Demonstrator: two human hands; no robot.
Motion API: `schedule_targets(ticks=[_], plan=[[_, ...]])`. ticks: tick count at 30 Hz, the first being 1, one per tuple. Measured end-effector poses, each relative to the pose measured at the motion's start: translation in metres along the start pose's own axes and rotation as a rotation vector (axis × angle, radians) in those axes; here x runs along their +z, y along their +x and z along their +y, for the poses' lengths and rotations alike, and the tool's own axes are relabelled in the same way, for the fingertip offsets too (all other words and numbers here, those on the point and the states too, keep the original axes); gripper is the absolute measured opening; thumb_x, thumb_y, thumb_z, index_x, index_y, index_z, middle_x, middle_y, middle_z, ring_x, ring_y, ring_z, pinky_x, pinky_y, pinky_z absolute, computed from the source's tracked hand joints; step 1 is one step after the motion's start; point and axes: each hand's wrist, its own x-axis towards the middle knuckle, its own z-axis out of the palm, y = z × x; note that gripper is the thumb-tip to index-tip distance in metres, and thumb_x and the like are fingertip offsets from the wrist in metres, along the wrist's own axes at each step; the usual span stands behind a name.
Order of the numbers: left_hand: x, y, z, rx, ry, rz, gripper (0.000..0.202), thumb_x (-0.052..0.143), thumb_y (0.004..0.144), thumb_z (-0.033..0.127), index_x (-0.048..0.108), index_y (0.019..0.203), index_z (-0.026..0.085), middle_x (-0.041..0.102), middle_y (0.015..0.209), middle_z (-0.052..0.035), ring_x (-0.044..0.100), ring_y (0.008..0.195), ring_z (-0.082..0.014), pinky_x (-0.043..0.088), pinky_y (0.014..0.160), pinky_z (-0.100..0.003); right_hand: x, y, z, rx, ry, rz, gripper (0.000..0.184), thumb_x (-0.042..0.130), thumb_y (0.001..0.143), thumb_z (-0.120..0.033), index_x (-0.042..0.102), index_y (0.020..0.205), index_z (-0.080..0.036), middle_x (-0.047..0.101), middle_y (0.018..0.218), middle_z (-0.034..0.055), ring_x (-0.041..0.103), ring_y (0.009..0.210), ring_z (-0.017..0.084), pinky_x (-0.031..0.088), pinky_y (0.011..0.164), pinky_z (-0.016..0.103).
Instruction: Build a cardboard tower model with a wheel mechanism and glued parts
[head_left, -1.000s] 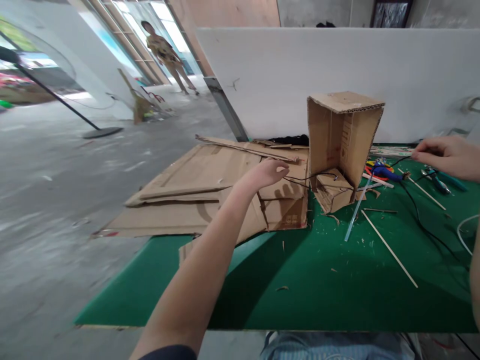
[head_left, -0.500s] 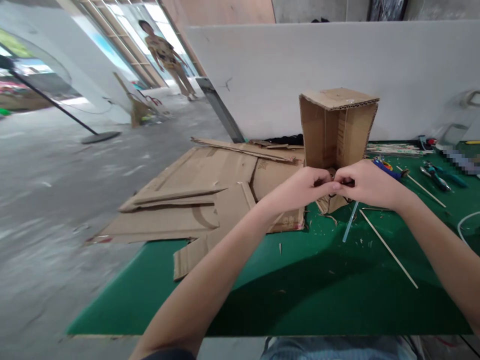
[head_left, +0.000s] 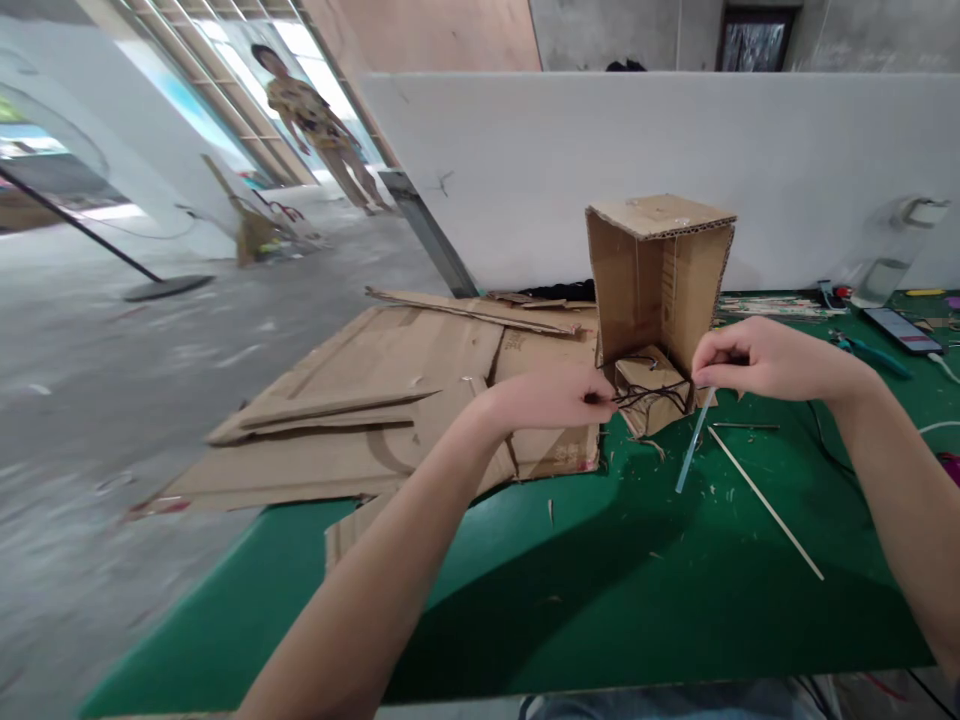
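A small cardboard box [head_left: 649, 376] sits at the foot of a tall open-fronted cardboard box [head_left: 626, 275]. Thin black cord [head_left: 651, 393] runs in loops across the small box's front. My left hand [head_left: 559, 396], at its left, is closed in a pinch on one end of this cord. On the other side my right hand [head_left: 765, 362] is pinched too, with the cord reaching its fingertips; the exact grip is partly hidden. Just below the right fingertips a translucent glue stick [head_left: 694, 442] lies on the green table [head_left: 600, 600].
Flattened cardboard sheets [head_left: 427, 345] cover the table's left part. A thin wooden stick [head_left: 765, 503] lies at front right. Pliers [head_left: 874, 355], a phone [head_left: 904, 330] and a glass [head_left: 880, 282] are further right. A person [head_left: 319, 125] stands in the background.
My hands, together in front of the small box before, have moved apart to its left and right. The black cord now shows stretched between them. The view has shifted slightly.
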Motion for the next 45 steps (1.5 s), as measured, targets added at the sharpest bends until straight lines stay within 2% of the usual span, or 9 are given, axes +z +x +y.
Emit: schedule_targets(ticks=[6, 9, 11, 14, 16, 21, 30, 37, 45], plan=[[-0.01, -0.016, 0.002, -0.094, 0.132, 0.032, 0.032, 0.048, 0.086, 0.03, 0.046, 0.056, 0.018, 0.045, 0.054, 0.0014, 0.039, 0.051, -0.0117, 0.028, 0.055, -0.027, -0.015, -0.012, 0.024, 0.114, 0.053, 0.115, 0.034, 0.054, 0.093, -0.047, 0.07, 0.108, -0.021, 0.073, 0.096, 0.0075, 0.066, 0.075, 0.017, 0.049, 0.065, 0.03], [-0.007, -0.017, 0.005, -0.118, 0.16, 0.006, 0.029, 0.053, 0.088, 0.04, 0.063, 0.071, 0.019, 0.06, 0.067, -0.0017, 0.052, 0.061, -0.0147, 0.036, 0.059, -0.027, -0.012, -0.01, 0.022, 0.098, 0.048, 0.114, 0.038, 0.051, 0.094, -0.044, 0.065, 0.121, -0.022, 0.073, 0.11, 0.0087, 0.07, 0.09, 0.021, 0.053, 0.073, 0.032], [-0.001, -0.015, 0.015, -0.088, 0.178, 0.137, 0.034, 0.06, 0.085, 0.05, 0.069, 0.098, 0.02, 0.069, 0.093, -0.0063, 0.06, 0.074, -0.0184, 0.042, 0.066, -0.028, -0.005, -0.006, 0.011, 0.063, -0.004, 0.095, 0.036, 0.05, 0.095, -0.042, 0.063, 0.121, -0.021, 0.075, 0.104, 0.0073, 0.071, 0.09, 0.021, 0.053, 0.074, 0.032], [0.014, -0.009, 0.039, 0.032, 0.137, 0.514, 0.052, 0.062, 0.086, 0.054, 0.059, 0.125, 0.019, 0.063, 0.122, -0.0125, 0.063, 0.09, -0.0213, 0.048, 0.076, -0.031, 0.011, 0.002, -0.011, -0.041, -0.016, 0.041, 0.024, 0.049, 0.095, -0.033, 0.062, 0.11, -0.02, 0.076, 0.094, 0.0049, 0.069, 0.083, 0.018, 0.05, 0.072, 0.03], [0.024, -0.006, 0.053, 0.083, -0.014, 0.624, 0.041, 0.061, 0.089, 0.047, 0.058, 0.118, 0.018, 0.068, 0.103, -0.0088, 0.064, 0.082, -0.0187, 0.048, 0.069, -0.028, 0.019, 0.004, -0.024, -0.116, -0.032, 0.067, 0.017, 0.049, 0.094, -0.026, 0.063, 0.101, -0.02, 0.075, 0.093, 0.0038, 0.067, 0.079, 0.016, 0.047, 0.068, 0.027], [0.031, -0.002, 0.056, 0.087, -0.36, 0.546, 0.024, 0.047, 0.099, 0.039, 0.06, 0.101, 0.019, 0.056, 0.057, 0.0044, 0.049, 0.042, -0.0087, 0.038, 0.045, -0.022, 0.019, 0.0, -0.03, -0.11, -0.089, 0.267, 0.017, 0.053, 0.094, -0.031, 0.067, 0.093, -0.021, 0.07, 0.077, 0.0017, 0.06, 0.066, 0.014, 0.041, 0.059, 0.027], [0.035, 0.008, 0.038, 0.17, -0.589, 0.665, 0.023, 0.043, 0.101, 0.036, 0.054, 0.091, 0.018, 0.052, 0.05, 0.0059, 0.042, 0.036, -0.0063, 0.032, 0.038, -0.018, 0.019, 0.005, -0.015, -0.155, 0.042, 0.489, 0.02, 0.06, 0.091, -0.034, 0.073, 0.1, -0.023, 0.073, 0.091, 0.0039, 0.067, 0.078, 0.018, 0.055, 0.068, 0.031], [0.039, 0.011, 0.042, 0.224, -0.668, 0.717, 0.026, 0.044, 0.101, 0.038, 0.054, 0.088, 0.018, 0.051, 0.048, 0.0065, 0.04, 0.034, -0.0056, 0.031, 0.036, -0.017, 0.021, 0.007, -0.006, -0.228, 0.135, 0.441, 0.036, 0.07, 0.084, -0.034, 0.066, 0.118, -0.024, 0.072, 0.101, 0.0048, 0.07, 0.086, 0.02, 0.061, 0.08, 0.037], [0.042, 0.012, 0.042, 0.243, -0.662, 0.705, 0.027, 0.045, 0.101, 0.038, 0.056, 0.086, 0.018, 0.051, 0.05, 0.0058, 0.044, 0.038, -0.0053, 0.034, 0.039, -0.016, 0.022, 0.008, -0.014, -0.214, -0.017, 0.521, 0.016, 0.064, 0.089, -0.034, 0.072, 0.087, -0.022, 0.072, 0.082, 0.0028, 0.064, 0.071, 0.016, 0.052, 0.065, 0.03]])
